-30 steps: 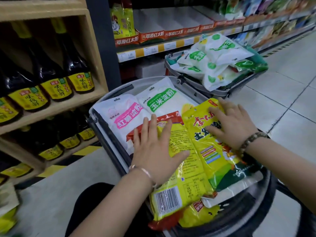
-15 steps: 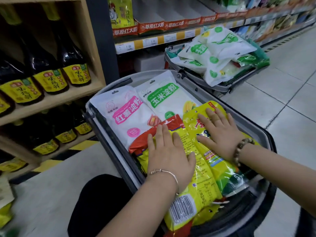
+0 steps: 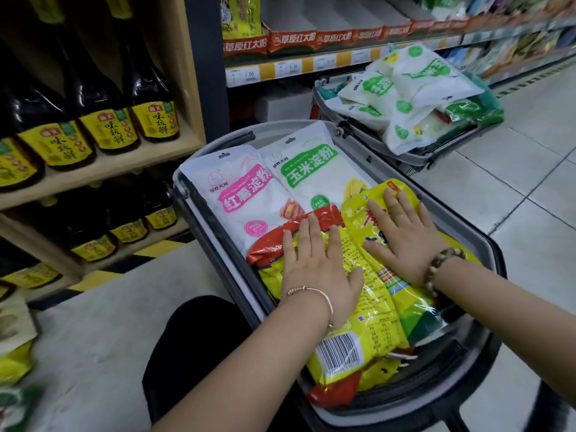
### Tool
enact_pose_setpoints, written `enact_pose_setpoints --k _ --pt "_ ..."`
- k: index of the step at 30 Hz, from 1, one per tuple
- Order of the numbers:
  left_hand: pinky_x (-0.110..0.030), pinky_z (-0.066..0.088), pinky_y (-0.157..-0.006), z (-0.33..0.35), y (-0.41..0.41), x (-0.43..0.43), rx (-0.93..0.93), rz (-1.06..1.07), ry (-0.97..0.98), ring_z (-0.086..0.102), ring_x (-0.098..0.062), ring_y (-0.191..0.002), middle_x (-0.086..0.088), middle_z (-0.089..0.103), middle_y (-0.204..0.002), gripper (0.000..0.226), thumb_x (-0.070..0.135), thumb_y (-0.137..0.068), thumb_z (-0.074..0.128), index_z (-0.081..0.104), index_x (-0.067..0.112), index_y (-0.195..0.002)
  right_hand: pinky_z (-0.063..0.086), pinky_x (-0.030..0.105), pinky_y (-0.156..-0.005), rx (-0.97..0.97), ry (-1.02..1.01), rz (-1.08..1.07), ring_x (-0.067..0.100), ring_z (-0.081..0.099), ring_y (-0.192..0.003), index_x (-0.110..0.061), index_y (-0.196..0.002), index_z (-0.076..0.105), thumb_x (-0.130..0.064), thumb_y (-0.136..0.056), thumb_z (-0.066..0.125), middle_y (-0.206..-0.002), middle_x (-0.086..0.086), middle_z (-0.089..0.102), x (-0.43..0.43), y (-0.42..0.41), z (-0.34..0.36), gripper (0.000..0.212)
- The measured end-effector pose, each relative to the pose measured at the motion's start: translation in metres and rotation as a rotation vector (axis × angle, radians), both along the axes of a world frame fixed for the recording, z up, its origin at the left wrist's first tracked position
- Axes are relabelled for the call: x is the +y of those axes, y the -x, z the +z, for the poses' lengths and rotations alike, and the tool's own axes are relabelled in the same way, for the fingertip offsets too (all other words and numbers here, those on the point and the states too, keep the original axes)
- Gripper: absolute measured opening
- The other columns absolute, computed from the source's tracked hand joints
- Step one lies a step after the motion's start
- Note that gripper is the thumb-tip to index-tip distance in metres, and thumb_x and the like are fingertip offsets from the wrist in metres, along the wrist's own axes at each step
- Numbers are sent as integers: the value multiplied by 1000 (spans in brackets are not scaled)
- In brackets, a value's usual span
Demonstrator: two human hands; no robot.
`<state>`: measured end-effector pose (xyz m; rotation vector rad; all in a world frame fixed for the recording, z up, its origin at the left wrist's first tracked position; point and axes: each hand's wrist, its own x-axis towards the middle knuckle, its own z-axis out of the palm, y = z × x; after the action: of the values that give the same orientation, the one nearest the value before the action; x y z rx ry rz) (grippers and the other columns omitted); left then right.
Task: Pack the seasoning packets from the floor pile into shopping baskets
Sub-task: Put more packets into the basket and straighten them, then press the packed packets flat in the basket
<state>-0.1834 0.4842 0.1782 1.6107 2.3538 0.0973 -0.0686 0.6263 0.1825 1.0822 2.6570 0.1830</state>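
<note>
A grey shopping basket (image 3: 486, 244) lies in front of me on the floor. At its far end lie a white packet with a pink label (image 3: 240, 194) and a white packet with a green label (image 3: 314, 173). Two yellow seasoning packets overlap them nearer to me. My left hand (image 3: 318, 263) presses flat on the yellow packet with a red top and a barcode (image 3: 352, 338). My right hand (image 3: 405, 238) presses flat on the other yellow packet (image 3: 408, 310). Both hands have straight, spread fingers.
A second grey basket (image 3: 330, 98) heaped with white-and-green packets (image 3: 414, 88) stands behind, by the store shelf. A wooden shelf (image 3: 103, 169) of dark sauce bottles (image 3: 146, 98) is at left. More packets (image 3: 15, 363) lie at the lower left edge. Tiled aisle floor (image 3: 514, 169) runs to the right.
Both hands slid the two yellow packets forward and down into the basket, flattening them; the view moved closer over the basket.
</note>
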Motion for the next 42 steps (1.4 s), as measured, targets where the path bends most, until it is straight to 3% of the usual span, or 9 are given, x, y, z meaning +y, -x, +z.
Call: enact_pose_setpoints --k 5,9,12,17,20,23,31,38,42 --pt "-47 -14 -114 7 8 -6 -41 -37 -41 -14 -25 -144 -13 -11 -157 69 55 -96 20 2 16 -150 -4 45 -117 35 14 -34 22 -11 -145 -26 -150 -6 -71 -84 15 -158 5 -11 -9 8 6 83" --pt "-42 -4 -116 17 24 -17 -93 -23 -138 0 -23 -146 -11 1 -158 59 45 -98 30 16 19 -148 1 42 -118 139 39 22 16 7 -146 -27 -150 1 -46 -93 41 -159 1 2 -23 21 19 72" --pt "-38 5 -116 26 44 -31 -114 45 -255 12 -18 -143 -3 11 -157 54 40 -96 36 24 23 -146 5 39 -118 212 92 71 12 16 -144 -26 -150 12 -36 -95 42 -157 0 15 -35 43 31 63" --pt "-31 23 -107 46 99 -71 -99 195 -318 34 -22 -133 2 33 -149 50 36 -94 43 33 25 -142 17 39 -114 309 102 228 19 38 -133 -22 -144 32 -43 -93 38 -147 3 39 -66 102 47 56" --pt "-33 32 -105 54 135 -103 -83 340 -368 40 -23 -129 2 39 -145 48 35 -93 46 37 25 -139 17 40 -114 272 121 381 17 34 -136 -24 -145 30 -48 -83 29 -150 3 35 -94 148 51 66" --pt "-36 33 -106 61 166 -133 -59 461 -372 39 -21 -130 1 37 -146 50 35 -92 47 37 25 -140 13 38 -114 276 147 522 14 27 -139 -26 -147 25 -42 -92 42 -153 1 28 -123 194 54 59" --pt "-37 40 -100 85 249 -226 71 510 -203 45 -22 -124 0 43 -140 56 38 -90 50 32 29 -142 24 37 -112 301 215 773 18 34 -136 -27 -145 29 -44 -89 50 -151 1 32 -205 309 48 62" --pt "-28 36 -102 16 301 -326 -92 849 -218 42 -21 -128 -3 39 -143 56 39 -89 55 39 23 -140 28 36 -107 227 281 909 20 42 -129 -27 -142 35 -40 -90 49 -146 -1 38 -282 382 -4 55" --pt "-34 35 -105 -48 314 -377 -150 1036 -202 41 -23 -129 -4 40 -143 66 54 -80 48 41 25 -138 30 36 -104 129 268 981 21 44 -126 -24 -138 39 -41 -90 45 -141 0 42 -323 414 -52 51"
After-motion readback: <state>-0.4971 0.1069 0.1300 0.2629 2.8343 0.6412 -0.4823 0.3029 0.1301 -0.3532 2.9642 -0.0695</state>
